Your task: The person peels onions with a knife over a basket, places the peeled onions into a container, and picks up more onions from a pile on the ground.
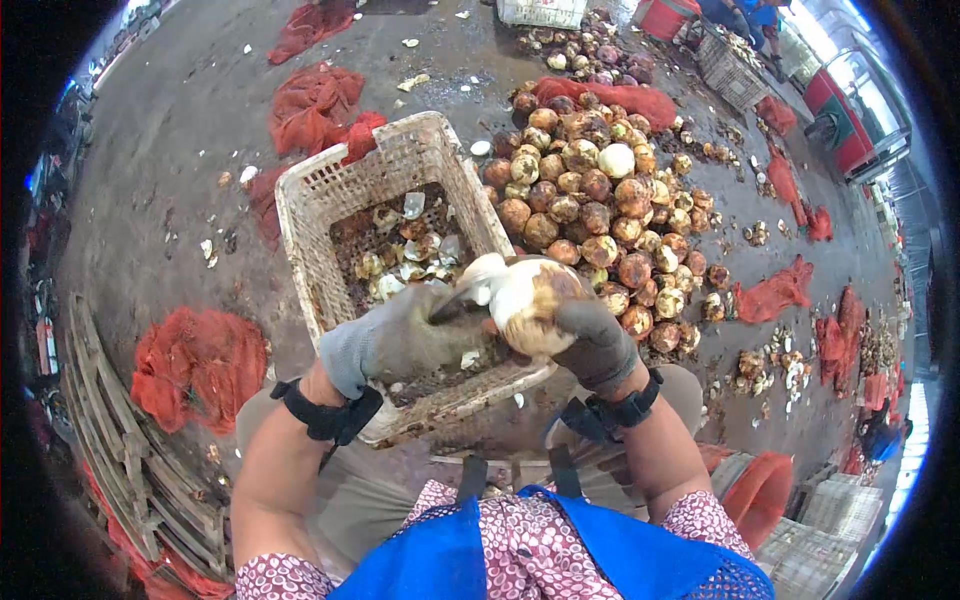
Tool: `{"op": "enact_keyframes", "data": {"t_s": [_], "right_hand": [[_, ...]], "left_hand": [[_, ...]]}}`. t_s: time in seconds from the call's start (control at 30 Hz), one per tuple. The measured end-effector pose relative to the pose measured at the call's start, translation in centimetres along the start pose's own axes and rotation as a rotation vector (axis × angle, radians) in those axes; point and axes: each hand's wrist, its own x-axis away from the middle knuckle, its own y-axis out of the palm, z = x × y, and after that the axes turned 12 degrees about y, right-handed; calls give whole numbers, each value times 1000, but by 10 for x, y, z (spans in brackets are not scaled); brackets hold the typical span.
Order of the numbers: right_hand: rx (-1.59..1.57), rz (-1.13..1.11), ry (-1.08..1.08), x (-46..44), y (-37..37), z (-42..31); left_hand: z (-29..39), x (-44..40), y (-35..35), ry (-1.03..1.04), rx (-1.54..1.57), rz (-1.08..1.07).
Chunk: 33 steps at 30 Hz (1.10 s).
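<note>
A large, partly peeled onion, white on its left and brown on its right, is held over the near right side of a plastic crate. My right hand, in a dark glove, wraps around the onion's right side. My left hand, in a grey glove, is closed at its left side, beside a loose white layer. Motion blur smears the left fingers, and a dark narrow shape there could be a thumb or a blade. Peelings lie inside the crate.
A big heap of brown onions lies beyond the crate on the right. Red mesh bags are scattered on the floor. Slatted wood stands at left. Farther off are another crate, a red vehicle and a person in blue.
</note>
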Motion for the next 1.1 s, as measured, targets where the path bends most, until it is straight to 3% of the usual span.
{"op": "enact_keyframes", "data": {"t_s": [0.03, 0.13, 0.2, 0.27, 0.33, 0.4, 0.43, 0.47, 0.53, 0.57, 0.6, 0.63, 0.67, 0.7, 0.77, 0.8, 0.83, 0.87, 0.97, 1.03, 1.07, 1.1], "right_hand": [[107, 64, -121, -6, 1, 2], [61, 50, -60, -10, 6, 0], [33, -14, -17, -15, 0, 5], [-54, -86, -39, -17, -2, 6], [159, 44, -127, -20, -11, 10], [-55, 99, -180, -28, -12, 9], [-233, 75, -140, -32, -7, 8], [-230, 75, -144, -32, -7, 8], [-359, 145, -183, -34, -13, 10], [-327, 41, -205, -33, -22, 8], [-294, -63, -225, -32, -30, 6], [-386, -75, -215, -29, -27, 6], [-483, -90, -206, -28, -25, 5], [-489, 34, -215, -33, -28, 4], [-546, -6, -211, -35, -30, 9], [-593, -47, -201, -37, -29, 11], [-708, -435, -124, -39, -22, 8], [-485, -170, -80, -31, -11, 8], [-566, -41, 9, -32, 17, 5], [-95, 220, -180, -41, -4, 12], [263, 546, -288, -41, -21, 18], [368, 609, -285, -38, -25, 22]], "left_hand": [[2, -1, -3, -80, 46, 143], [4, -10, -3, -19, 115, 303], [-4, -10, 0, 144, -116, 467], [3, -8, -1, 65, 171, 507], [5, -10, -2, 146, 265, 504], [-11, -13, -5, 67, 422, 506], [-21, -18, -6, 276, 471, 484], [-28, -17, -8, 283, 333, 514], [-19, -20, -23, 283, -334, 591], [-12, -21, -29, 230, -414, 639], [6, -26, -28, -18, -97, 773], [7, -28, -23, 271, -362, 740], [11, -24, -14, 284, -477, 705], [7, -23, -9, 285, -467, 613], [2, -17, 0, 276, -460, 512], [22, -18, 10, 309, -565, 334], [32, -18, 17, 337, -665, 159], [21, -17, 21, 481, -775, 181], [19, -12, 15, 406, -692, 124], [16, -10, 16, 304, -492, 257], [13, -10, 15, 298, -493, 257], [6, -11, 13, 331, -518, 276]]}}
